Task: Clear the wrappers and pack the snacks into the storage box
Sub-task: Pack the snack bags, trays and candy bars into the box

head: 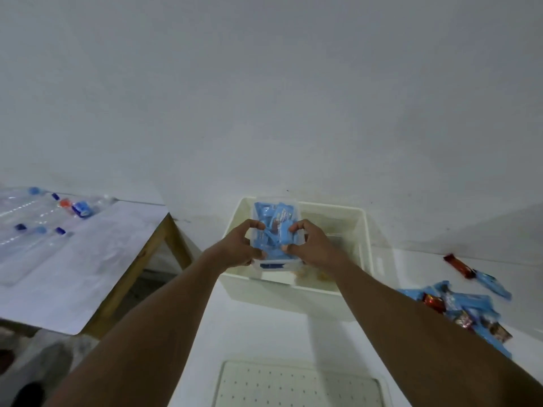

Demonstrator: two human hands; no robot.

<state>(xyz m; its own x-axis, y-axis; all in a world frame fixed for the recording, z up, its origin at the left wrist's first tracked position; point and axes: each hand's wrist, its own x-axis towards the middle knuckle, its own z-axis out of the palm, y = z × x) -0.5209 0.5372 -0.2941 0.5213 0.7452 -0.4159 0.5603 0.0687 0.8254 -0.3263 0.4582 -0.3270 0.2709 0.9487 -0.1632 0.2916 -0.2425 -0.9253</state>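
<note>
Gripping one tub [274,262], two hands [241,245] [313,245]

Nothing written can be read anywhere. The blue snack packets [273,227] in the clear tub [274,262] carry white and red print, but it is too blurred to make out. The same goes for the loose heap of blue and red wrappers [458,309] on the right. The blue band on a bottle [82,208] lying on the side table [88,274] is also too small and soft to read.
</note>
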